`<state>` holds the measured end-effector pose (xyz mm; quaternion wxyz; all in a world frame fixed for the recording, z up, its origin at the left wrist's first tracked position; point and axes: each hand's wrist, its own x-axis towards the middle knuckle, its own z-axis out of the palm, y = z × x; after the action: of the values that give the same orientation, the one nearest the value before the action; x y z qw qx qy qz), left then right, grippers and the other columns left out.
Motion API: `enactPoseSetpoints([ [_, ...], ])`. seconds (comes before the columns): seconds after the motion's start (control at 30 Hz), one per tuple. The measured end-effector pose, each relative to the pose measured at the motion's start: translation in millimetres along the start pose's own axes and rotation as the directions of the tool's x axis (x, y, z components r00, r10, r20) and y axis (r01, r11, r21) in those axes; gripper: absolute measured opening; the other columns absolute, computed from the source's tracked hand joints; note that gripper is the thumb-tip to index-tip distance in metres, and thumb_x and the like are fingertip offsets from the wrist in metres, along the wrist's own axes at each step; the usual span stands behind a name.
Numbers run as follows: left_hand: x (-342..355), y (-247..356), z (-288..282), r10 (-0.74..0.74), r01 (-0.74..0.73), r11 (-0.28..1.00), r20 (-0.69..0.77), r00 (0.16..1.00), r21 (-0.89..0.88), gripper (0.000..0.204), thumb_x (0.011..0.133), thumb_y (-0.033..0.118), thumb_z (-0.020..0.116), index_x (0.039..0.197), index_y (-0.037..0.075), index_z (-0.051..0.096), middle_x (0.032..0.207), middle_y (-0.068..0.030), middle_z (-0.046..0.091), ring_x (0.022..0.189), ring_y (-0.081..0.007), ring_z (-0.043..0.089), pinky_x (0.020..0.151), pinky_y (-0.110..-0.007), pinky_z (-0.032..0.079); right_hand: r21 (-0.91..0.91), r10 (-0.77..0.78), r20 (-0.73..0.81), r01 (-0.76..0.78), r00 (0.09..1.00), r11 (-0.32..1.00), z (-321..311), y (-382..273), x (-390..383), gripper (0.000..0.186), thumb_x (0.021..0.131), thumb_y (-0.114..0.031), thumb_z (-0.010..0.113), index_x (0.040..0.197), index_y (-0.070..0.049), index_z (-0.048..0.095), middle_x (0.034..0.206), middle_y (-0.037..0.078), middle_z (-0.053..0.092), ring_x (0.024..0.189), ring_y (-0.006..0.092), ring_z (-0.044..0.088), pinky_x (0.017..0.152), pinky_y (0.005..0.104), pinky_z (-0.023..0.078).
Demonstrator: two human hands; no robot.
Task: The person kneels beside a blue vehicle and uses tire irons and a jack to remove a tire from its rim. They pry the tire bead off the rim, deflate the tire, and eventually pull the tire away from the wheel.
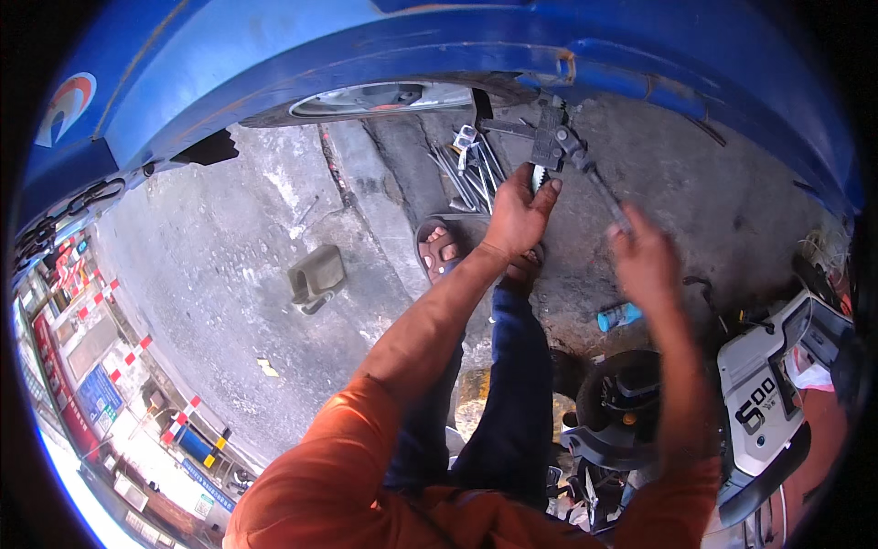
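Near the upper centre of the frame, the left hand [523, 212] is clasping the lower end of a dark metal tool [548, 135], apparently steadying it, while the blurred right hand [647, 261] is gripping a hammer [605, 195] by its handle, seemingly for striking; whether head and tool are touching, I cannot tell. Loose metal rods [473, 176] are lying left of them on stained grey concrete [247, 206], under a blue vehicle body [412, 57] spanning the top.
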<state>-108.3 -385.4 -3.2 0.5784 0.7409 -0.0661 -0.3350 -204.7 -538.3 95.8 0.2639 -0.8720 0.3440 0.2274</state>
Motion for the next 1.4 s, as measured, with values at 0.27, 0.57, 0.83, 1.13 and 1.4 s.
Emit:
enactPoseSetpoints([
  [0.27,-8.2,15.4,4.2,-0.189,0.189,0.980,0.000,0.982,-0.058,0.028,0.089,0.022,0.062,0.090,-0.004,0.051,0.066,-0.0111,0.050,0.065,-0.0150,0.043,0.060,-0.035,0.042,-0.516,-0.358,-0.382,0.125,0.852,0.847,-79.9,19.3,156.1,0.029,0.089,-0.025,0.059,0.111,-0.006,0.063,0.105,0.017,0.063,0.104,0.0349,0.058,0.090,0.0442,0.044],
  [0.57,-7.4,7.1,14.4,-0.146,0.147,0.986,0.022,0.989,-0.073,0.030,0.093,0.024,0.058,0.100,-0.005,0.051,0.071,-0.0028,0.049,0.071,-0.0089,0.043,0.060,-0.028,0.040,0.011,-0.222,-0.414,0.249,0.883,0.968,-58.7,9.3,197.4,0.045,0.090,-0.030,0.058,0.125,-0.002,0.054,0.126,0.019,0.056,0.116,0.0363,0.053,0.097,0.0431,0.041],
  [0.83,-13.2,10.7,0.8,-0.139,0.138,0.990,0.037,0.990,0.020,0.027,0.093,0.021,0.059,0.099,-0.004,0.049,0.068,-0.0041,0.045,0.065,-0.0109,0.041,0.056,-0.031,0.038,0.523,0.127,-0.776,0.517,0.618,0.678,41.0,29.3,13.4,0.054,0.094,-0.035,0.055,0.133,0.001,0.042,0.107,0.015,0.055,0.092,0.0202,0.058,0.069,0.0261,0.054],
  [1.13,-15.3,-9.0,23.6,0.106,-0.104,0.992,0.030,0.994,-0.065,0.023,0.091,0.018,0.060,0.090,-0.002,0.048,0.064,-0.0110,0.046,0.062,-0.0159,0.044,0.057,-0.036,0.041,0.868,0.039,-0.480,0.468,0.876,0.165,-31.5,56.8,330.3,0.046,0.088,-0.009,0.062,0.129,0.002,0.046,0.128,0.011,0.052,0.111,0.0259,0.050,0.094,0.0375,0.043],
  [1.4,-17.5,-20.5,17.8,0.067,-0.072,0.996,-0.085,0.994,-0.055,0.026,0.088,0.020,0.062,0.093,-0.003,0.051,0.066,-0.0184,0.052,0.061,-0.0258,0.052,0.060,-0.041,0.043,0.760,0.368,-0.650,0.571,0.665,0.309,8.9,37.3,91.9,0.038,0.092,-0.031,0.059,0.113,0.000,0.053,0.114,0.011,0.056,0.100,0.0203,0.053,0.079,0.0344,0.043],
])
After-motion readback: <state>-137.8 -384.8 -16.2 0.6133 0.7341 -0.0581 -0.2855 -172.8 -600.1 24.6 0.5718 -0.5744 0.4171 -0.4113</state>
